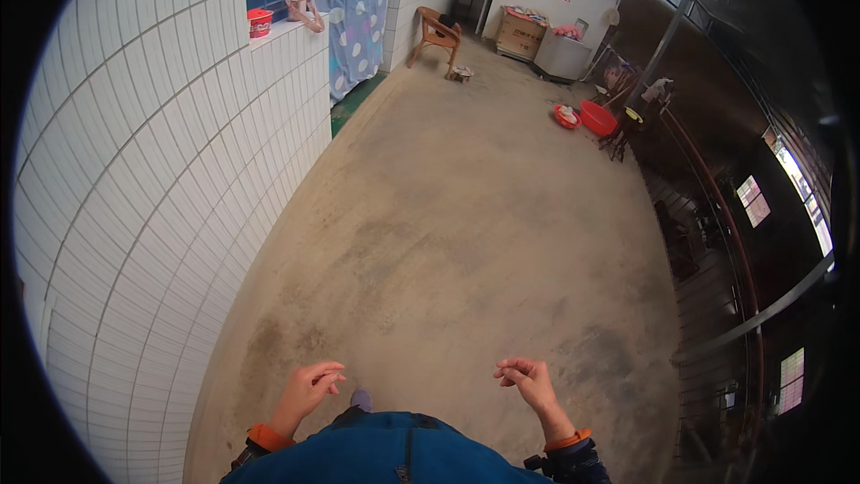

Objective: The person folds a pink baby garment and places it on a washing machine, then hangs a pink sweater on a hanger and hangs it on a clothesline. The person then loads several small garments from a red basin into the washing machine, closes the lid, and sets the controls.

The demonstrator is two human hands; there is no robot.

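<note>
Both hands hang in the air over a concrete floor, low in the view. My left hand is at the lower left, its fingers loosely bent and apart, with nothing in it. On the other side, my right hand has its fingers curled and its thumb near them; it holds nothing. Orange cuffs show at both wrists. A blue zipped jacket covers my body between the hands, and the tip of one shoe shows beside my left hand.
A white tiled wall runs along the left, with a polka-dot curtain in a doorway. Farther ahead stand a wicker chair, a low stool, a cardboard box and red basins. A railing lines the right side.
</note>
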